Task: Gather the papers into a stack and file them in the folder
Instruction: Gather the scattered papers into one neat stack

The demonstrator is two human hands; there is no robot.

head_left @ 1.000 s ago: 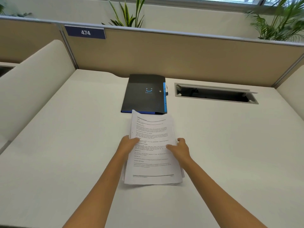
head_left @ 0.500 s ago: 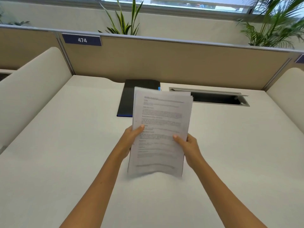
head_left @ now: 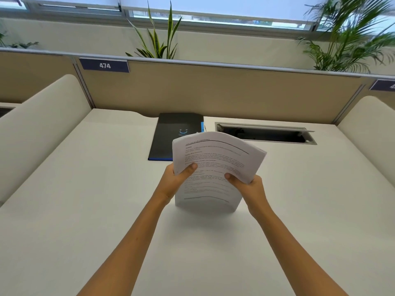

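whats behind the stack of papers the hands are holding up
The black folder lies closed on the desk behind the stack of papers. The stack hides the folder's near right corner and the desk just behind.

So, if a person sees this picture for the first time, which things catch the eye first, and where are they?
First, the thick stack of white printed papers at the centre, stood on its lower edge on the cream desk and bowed, gripped by the left hand and right hand. Behind it lies the closed black folder with blue edge, near the beige partition.
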